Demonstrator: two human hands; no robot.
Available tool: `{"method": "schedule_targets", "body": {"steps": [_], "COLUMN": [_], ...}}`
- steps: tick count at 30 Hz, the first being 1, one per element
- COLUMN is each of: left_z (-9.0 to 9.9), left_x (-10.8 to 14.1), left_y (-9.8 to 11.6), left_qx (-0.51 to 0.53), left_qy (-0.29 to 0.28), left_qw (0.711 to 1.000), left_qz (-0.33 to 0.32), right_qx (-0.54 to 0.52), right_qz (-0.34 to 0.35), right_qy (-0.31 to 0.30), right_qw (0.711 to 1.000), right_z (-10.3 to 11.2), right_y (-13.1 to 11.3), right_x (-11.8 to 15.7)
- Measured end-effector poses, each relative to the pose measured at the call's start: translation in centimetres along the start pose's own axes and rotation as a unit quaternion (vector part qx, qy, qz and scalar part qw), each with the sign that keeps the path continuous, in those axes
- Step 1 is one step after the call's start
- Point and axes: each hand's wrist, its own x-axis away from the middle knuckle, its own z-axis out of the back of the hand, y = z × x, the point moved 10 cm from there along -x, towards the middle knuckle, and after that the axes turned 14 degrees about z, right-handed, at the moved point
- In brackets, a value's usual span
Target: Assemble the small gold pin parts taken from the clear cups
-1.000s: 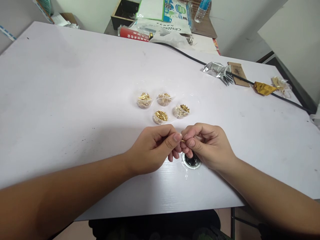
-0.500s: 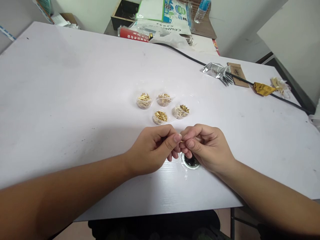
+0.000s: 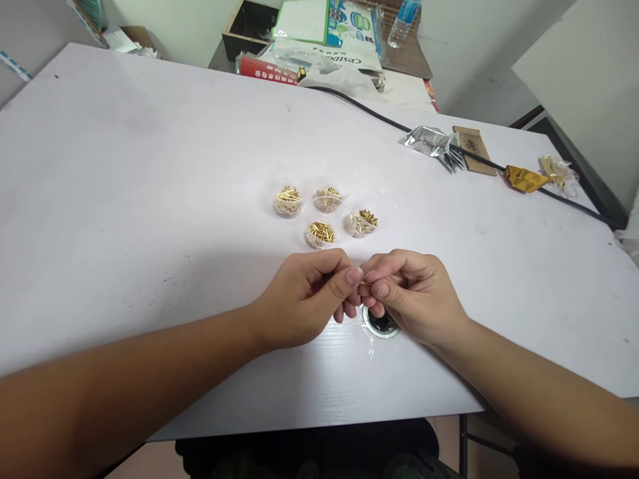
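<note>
My left hand (image 3: 314,293) and my right hand (image 3: 414,293) meet fingertip to fingertip above the white table (image 3: 150,199). Between the two pinches shows a tiny gold-coloured metal pin (image 3: 365,283), mostly covered by the fingers. Both thumbs press against the forefingers. Beneath my right hand, partly hidden, lies a round dark dish with a pale rim (image 3: 382,324). Just beyond the hands stand clear cups of small gold-coloured metal parts: a cup with long pins (image 3: 288,201), a cup at the back (image 3: 327,199), a cup at the right (image 3: 361,223) and a near cup (image 3: 320,234).
A black cable (image 3: 369,114) runs along the far right edge, passing silver foil packaging (image 3: 432,142), brown cardboard (image 3: 475,150) and a gold foil packet (image 3: 525,178). Behind the table are plastic bags (image 3: 339,56), a black box (image 3: 247,30) and a water bottle (image 3: 404,23).
Both hands keep nearly the same place and the same pinch. A little more of the gold-coloured pin shows between the fingertips. The cups have not moved.
</note>
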Motion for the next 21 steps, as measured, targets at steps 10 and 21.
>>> {"method": "schedule_targets", "body": {"steps": [10, 21], "left_z": [-0.2, -0.2], "left_x": [0.0, 0.0], "left_y": [-0.3, -0.7], "left_qx": [0.011, 0.025], "left_qy": [-0.017, -0.023], "left_qw": [1.000, 0.999], "left_qz": [0.007, 0.039], "right_qx": [-0.023, -0.091], "right_qz": [-0.045, -0.105], "right_qy": [-0.011, -0.027], "right_qw": [0.999, 0.990], "right_z": [0.1, -0.7], "right_y": [1.0, 1.8], "right_x": [0.2, 0.3]}}
